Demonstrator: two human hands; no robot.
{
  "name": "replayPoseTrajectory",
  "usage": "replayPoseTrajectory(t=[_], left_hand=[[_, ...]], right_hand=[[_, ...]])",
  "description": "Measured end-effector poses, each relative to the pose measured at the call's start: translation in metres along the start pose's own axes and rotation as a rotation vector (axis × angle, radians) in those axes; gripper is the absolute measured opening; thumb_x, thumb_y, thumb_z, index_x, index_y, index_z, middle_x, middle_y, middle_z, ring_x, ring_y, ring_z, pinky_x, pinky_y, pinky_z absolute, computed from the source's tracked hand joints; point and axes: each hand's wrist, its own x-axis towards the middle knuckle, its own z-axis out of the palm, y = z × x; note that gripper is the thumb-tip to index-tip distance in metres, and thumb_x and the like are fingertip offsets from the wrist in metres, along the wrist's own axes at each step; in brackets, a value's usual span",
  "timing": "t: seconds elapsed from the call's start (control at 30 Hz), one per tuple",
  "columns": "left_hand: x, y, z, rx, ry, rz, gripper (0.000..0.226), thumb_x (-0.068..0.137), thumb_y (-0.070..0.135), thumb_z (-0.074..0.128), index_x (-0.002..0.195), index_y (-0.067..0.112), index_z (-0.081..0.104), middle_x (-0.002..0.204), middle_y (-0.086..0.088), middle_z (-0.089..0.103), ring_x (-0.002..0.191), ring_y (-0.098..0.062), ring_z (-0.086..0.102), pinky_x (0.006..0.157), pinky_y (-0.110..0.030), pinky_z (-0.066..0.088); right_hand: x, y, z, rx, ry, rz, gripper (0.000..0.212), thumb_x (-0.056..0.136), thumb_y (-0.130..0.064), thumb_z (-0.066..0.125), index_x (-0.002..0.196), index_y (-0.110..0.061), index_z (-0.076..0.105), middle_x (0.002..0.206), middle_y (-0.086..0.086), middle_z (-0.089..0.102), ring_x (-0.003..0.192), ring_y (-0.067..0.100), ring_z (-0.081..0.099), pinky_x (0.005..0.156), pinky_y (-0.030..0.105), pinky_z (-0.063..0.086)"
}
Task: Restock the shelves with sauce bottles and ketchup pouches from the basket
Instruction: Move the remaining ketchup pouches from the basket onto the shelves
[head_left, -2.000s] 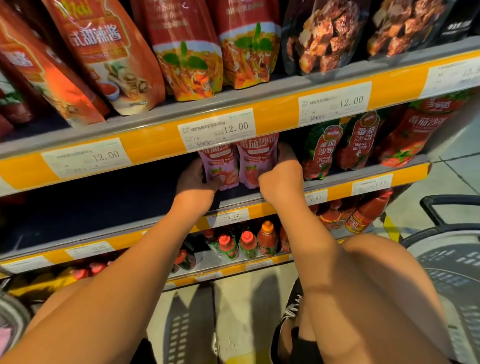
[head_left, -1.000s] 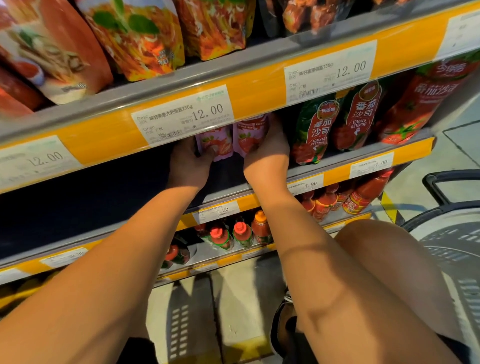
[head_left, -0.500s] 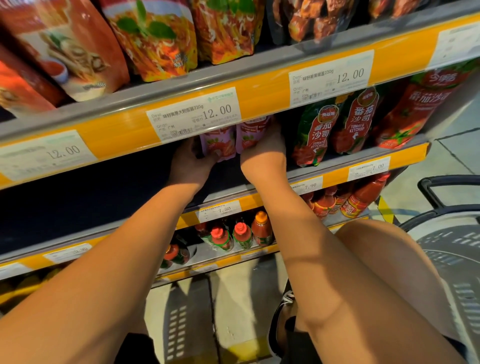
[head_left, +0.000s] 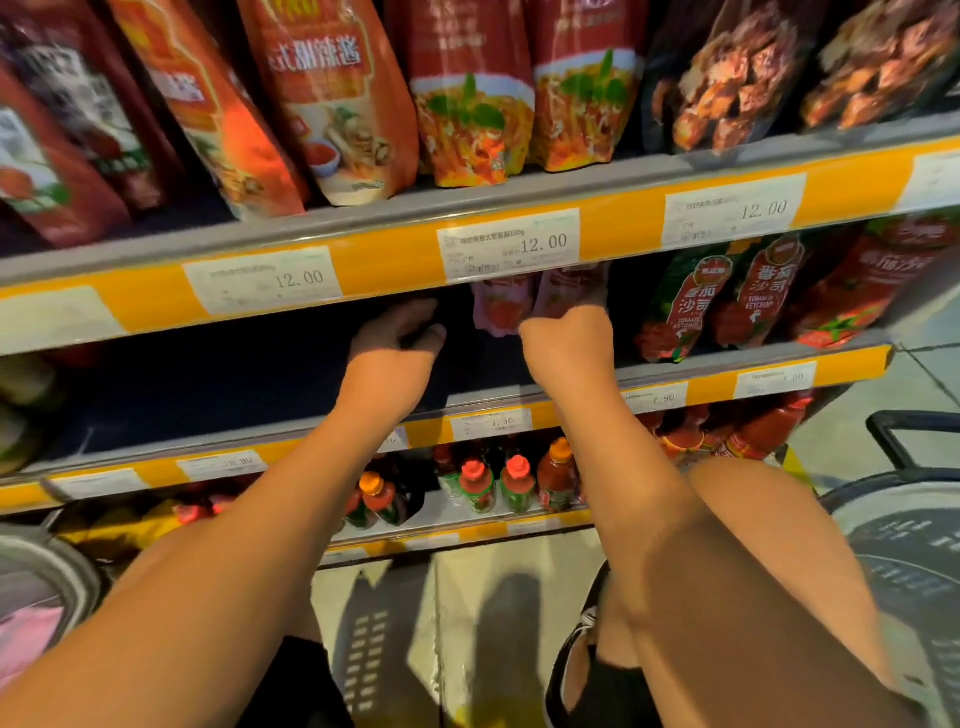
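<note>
Two pink ketchup pouches (head_left: 503, 306) stand side by side on the middle shelf (head_left: 675, 371), half hidden under the yellow price rail above. My right hand (head_left: 566, 338) covers the lower part of the right pouch, its fingers curled against it and mostly hidden. My left hand (head_left: 395, 340) hovers just left of the pouches with loosely curled fingers, apart from them and holding nothing. A grey basket (head_left: 904, 525) with a black handle sits on the floor at the right.
Red and green ketchup pouches (head_left: 696, 306) fill the middle shelf to the right. Sauce bottles (head_left: 519, 483) line the lower shelf. Large sauce pouches (head_left: 467, 104) crowd the top shelf. A second basket rim (head_left: 47, 566) shows at the lower left. My knee (head_left: 737, 519) is raised before the shelves.
My left hand has come off the left pink pouch and drawn slightly left. My right hand stays at the right pouch. The camera has tilted up, showing more of the top shelf.
</note>
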Motion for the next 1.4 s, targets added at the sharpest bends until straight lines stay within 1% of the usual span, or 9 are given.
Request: replayPoseTrajectory(t=[0.1, 0.2, 0.37, 0.57, 0.7, 0.83, 1.07, 1.23, 1.4], left_hand=[[-0.02, -0.001, -0.021, -0.004, 0.017, 0.034, 0.036, 0.097, 0.021, 0.071, 0.132, 0.023, 0.069, 0.128, 0.007, 0.07, 0.119, -0.009, 0.065, 0.094, -0.016, 0.052], [-0.042, -0.003, -0.049, 0.073, 0.012, 0.052, 0.038, 0.096, 0.031, 0.07, 0.133, 0.029, 0.068, 0.128, 0.014, 0.068, 0.119, -0.004, 0.063, 0.106, -0.033, 0.051], [-0.08, -0.018, -0.108, 0.15, 0.048, 0.045, 0.038, 0.096, 0.034, 0.067, 0.134, 0.033, 0.066, 0.131, 0.017, 0.066, 0.125, -0.004, 0.06, 0.108, -0.042, 0.051], [-0.128, -0.042, -0.192, 0.193, 0.145, -0.04, 0.04, 0.089, 0.049, 0.061, 0.129, 0.043, 0.064, 0.129, 0.026, 0.064, 0.123, -0.005, 0.059, 0.108, -0.041, 0.049], [-0.162, -0.065, -0.244, 0.191, 0.231, -0.066, 0.041, 0.087, 0.047, 0.065, 0.128, 0.041, 0.066, 0.125, 0.025, 0.067, 0.11, -0.009, 0.067, 0.104, -0.041, 0.052], [-0.198, -0.093, -0.294, 0.211, 0.326, -0.105, 0.037, 0.095, 0.024, 0.072, 0.129, 0.034, 0.067, 0.131, 0.022, 0.065, 0.127, 0.002, 0.055, 0.113, -0.04, 0.044], [-0.271, -0.134, -0.361, 0.134, 0.518, -0.264, 0.035, 0.095, 0.023, 0.071, 0.127, 0.038, 0.067, 0.127, 0.024, 0.067, 0.122, -0.003, 0.06, 0.107, -0.043, 0.049], [-0.321, -0.166, -0.396, 0.108, 0.668, -0.345, 0.036, 0.092, 0.013, 0.075, 0.12, 0.035, 0.07, 0.12, 0.023, 0.07, 0.112, 0.008, 0.063, 0.102, -0.034, 0.05], [-0.372, -0.2, -0.425, 0.163, 0.755, -0.489, 0.034, 0.091, 0.022, 0.076, 0.123, 0.031, 0.07, 0.123, 0.016, 0.069, 0.118, -0.01, 0.064, 0.102, -0.044, 0.052]], right_hand=[[-0.017, -0.007, 0.014, -0.076, -0.024, -0.016, 0.036, 0.077, -0.016, 0.07, 0.061, -0.016, 0.038, 0.057, -0.004, 0.041, 0.052, 0.02, 0.041, 0.05, 0.028, 0.033], [-0.039, -0.012, 0.037, -0.184, -0.126, -0.076, 0.029, 0.08, -0.027, 0.071, 0.079, -0.02, 0.043, 0.084, 0.001, 0.052, 0.083, 0.028, 0.059, 0.063, 0.036, 0.045], [-0.08, -0.016, 0.08, -0.303, -0.328, -0.305, 0.062, 0.084, -0.023, 0.069, 0.143, -0.027, 0.048, 0.135, 0.004, 0.053, 0.125, 0.025, 0.051, 0.098, 0.038, 0.049], [-0.124, -0.022, 0.126, -0.405, -0.5, -0.446, 0.05, 0.093, -0.026, 0.066, 0.14, -0.032, 0.053, 0.144, -0.008, 0.049, 0.135, 0.019, 0.045, 0.097, 0.029, 0.04], [-0.152, -0.025, 0.15, -0.407, -0.605, -0.499, 0.047, 0.096, -0.031, 0.066, 0.141, -0.033, 0.052, 0.147, -0.012, 0.046, 0.134, 0.017, 0.047, 0.105, 0.041, 0.049], [-0.183, -0.03, 0.175, -0.404, -0.666, -0.59, 0.046, 0.096, -0.03, 0.066, 0.139, -0.032, 0.053, 0.144, -0.015, 0.048, 0.134, 0.01, 0.045, 0.101, 0.025, 0.04], [-0.258, -0.047, 0.233, -0.353, -0.803, -0.739, 0.041, 0.094, -0.032, 0.07, 0.132, -0.039, 0.056, 0.126, -0.028, 0.046, 0.11, -0.01, 0.045, 0.084, 0.005, 0.034], [-0.32, -0.058, 0.279, -0.384, -0.989, -0.868, 0.045, 0.092, -0.028, 0.068, 0.135, -0.033, 0.056, 0.136, -0.018, 0.051, 0.124, 0.002, 0.046, 0.096, 0.014, 0.036], [-0.383, -0.057, 0.324, -0.449, -1.193, -0.944, 0.05, 0.091, -0.022, 0.066, 0.14, -0.02, 0.056, 0.143, -0.003, 0.052, 0.132, 0.017, 0.047, 0.111, 0.034, 0.04]])
